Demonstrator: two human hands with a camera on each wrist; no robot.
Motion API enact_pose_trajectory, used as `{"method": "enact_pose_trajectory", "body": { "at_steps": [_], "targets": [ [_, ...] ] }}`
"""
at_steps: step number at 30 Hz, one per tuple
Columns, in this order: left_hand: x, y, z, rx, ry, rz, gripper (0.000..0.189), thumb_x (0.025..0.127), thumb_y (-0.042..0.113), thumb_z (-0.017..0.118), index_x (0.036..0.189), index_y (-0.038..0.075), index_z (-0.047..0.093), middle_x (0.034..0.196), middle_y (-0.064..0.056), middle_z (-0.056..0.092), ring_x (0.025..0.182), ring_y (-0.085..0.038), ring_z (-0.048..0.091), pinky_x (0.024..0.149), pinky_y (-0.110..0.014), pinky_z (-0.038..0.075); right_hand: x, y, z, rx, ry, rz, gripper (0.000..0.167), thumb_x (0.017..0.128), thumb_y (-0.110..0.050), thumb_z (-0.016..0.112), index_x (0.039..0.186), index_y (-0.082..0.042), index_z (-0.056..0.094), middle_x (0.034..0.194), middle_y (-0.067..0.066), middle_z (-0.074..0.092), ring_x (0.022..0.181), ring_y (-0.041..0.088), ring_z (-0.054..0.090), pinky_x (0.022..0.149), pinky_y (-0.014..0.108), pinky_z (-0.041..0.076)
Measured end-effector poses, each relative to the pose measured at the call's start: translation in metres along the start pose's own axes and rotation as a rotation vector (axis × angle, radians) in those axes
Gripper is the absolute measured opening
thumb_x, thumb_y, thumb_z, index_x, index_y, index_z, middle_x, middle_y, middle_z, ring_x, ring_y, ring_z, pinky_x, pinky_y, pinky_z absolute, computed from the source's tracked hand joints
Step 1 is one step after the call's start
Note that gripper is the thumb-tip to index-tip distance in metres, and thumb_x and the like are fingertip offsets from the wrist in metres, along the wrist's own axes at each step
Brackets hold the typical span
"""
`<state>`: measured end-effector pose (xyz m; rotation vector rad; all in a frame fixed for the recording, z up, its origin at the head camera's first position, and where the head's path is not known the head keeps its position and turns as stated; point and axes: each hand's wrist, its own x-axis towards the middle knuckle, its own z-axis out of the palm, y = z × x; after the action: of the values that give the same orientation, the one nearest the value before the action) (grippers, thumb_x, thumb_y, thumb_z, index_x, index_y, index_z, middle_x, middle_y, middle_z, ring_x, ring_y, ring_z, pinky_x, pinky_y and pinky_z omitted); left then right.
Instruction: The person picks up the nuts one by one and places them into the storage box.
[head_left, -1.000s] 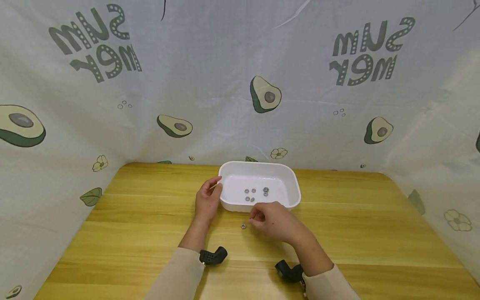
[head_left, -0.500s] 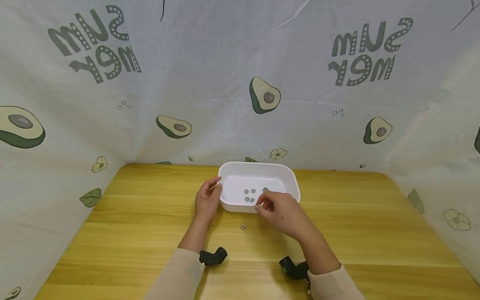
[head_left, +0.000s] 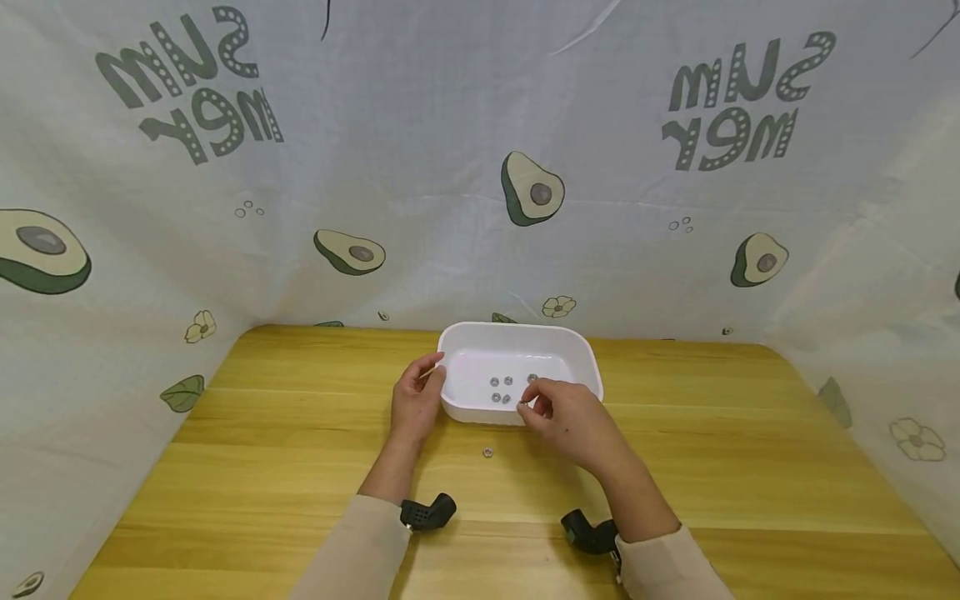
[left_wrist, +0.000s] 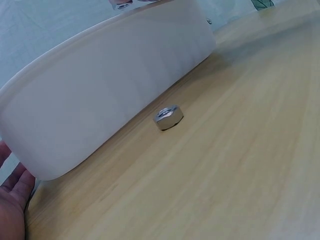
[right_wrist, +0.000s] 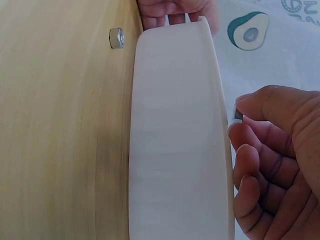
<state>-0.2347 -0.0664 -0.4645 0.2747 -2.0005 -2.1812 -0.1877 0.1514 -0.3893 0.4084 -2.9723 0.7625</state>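
In the head view my left hand rests its fingertips against the left end of a white plastic bin. The right wrist view shows those fingers behind the bin's end wall. My right hand is over the bin's near rim, pinching a small metal nut between thumb and index finger; the other fingers are curled beside the wall. Several hex nuts lie on the bin's floor, some partly hidden by the right hand. Another hex nut lies on the table just in front of the bin.
The wooden table carries the bin near its back edge. A pale cloth printed with avocados hangs behind and along both sides. Each wrist wears a black camera mount, close over the table.
My right hand has moved from the table in front of the bin up and slightly right to over its near rim, with a nut in its fingertips. The left hand stays in place.
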Motion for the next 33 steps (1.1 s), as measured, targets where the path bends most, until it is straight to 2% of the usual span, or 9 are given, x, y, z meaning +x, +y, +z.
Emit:
{"method": "enact_pose_trajectory", "body": {
  "at_steps": [7, 14, 22, 28, 33],
  "targets": [
    [0.001, 0.0, 0.0, -0.005, 0.007, 0.016, 0.032, 0.099, 0.02, 0.06, 0.128, 0.01, 0.07, 0.139, -0.012, 0.061, 0.126, -0.032, 0.061, 0.108, -0.043, 0.053, 0.001, 0.0, 0.0, -0.006, 0.009, -0.009, 0.009, 0.093, -0.025, 0.073, 0.09, -0.017, 0.069, 0.071, -0.007, 0.057, 0.066, 0.011, 0.05, 0.061, 0.025, 0.043],
    [0.0, 0.001, -0.001, 0.004, 0.002, -0.002, 0.032, 0.099, 0.023, 0.06, 0.128, 0.013, 0.07, 0.141, -0.01, 0.06, 0.128, -0.031, 0.06, 0.11, -0.045, 0.051, 0.001, -0.001, -0.001, -0.012, 0.018, -0.009, 0.008, 0.092, -0.023, 0.073, 0.091, -0.016, 0.07, 0.071, -0.006, 0.058, 0.065, 0.012, 0.049, 0.061, 0.025, 0.042],
    [-0.001, 0.002, 0.0, 0.003, -0.003, 0.004, 0.032, 0.099, 0.022, 0.061, 0.128, 0.012, 0.069, 0.141, -0.01, 0.06, 0.127, -0.031, 0.061, 0.109, -0.045, 0.052, 0.004, 0.003, -0.001, -0.003, 0.023, 0.075, 0.012, 0.094, -0.027, 0.071, 0.098, -0.015, 0.07, 0.076, -0.002, 0.059, 0.068, 0.015, 0.05, 0.06, 0.027, 0.043],
    [0.0, 0.0, 0.001, 0.006, -0.008, 0.001, 0.032, 0.099, 0.023, 0.061, 0.128, 0.011, 0.069, 0.141, -0.01, 0.06, 0.127, -0.03, 0.061, 0.107, -0.042, 0.053, 0.019, 0.012, -0.002, -0.027, 0.031, 0.087, 0.011, 0.094, -0.024, 0.07, 0.098, -0.014, 0.071, 0.075, 0.0, 0.059, 0.064, 0.016, 0.048, 0.058, 0.027, 0.039],
    [0.0, 0.0, 0.001, -0.001, -0.005, 0.003, 0.032, 0.099, 0.023, 0.061, 0.128, 0.011, 0.069, 0.14, -0.01, 0.06, 0.127, -0.03, 0.061, 0.108, -0.043, 0.053, 0.039, 0.019, -0.003, -0.054, -0.029, 0.071, 0.01, 0.093, -0.022, 0.071, 0.095, -0.012, 0.071, 0.075, 0.001, 0.06, 0.067, 0.017, 0.051, 0.06, 0.027, 0.041]
  ]
}}
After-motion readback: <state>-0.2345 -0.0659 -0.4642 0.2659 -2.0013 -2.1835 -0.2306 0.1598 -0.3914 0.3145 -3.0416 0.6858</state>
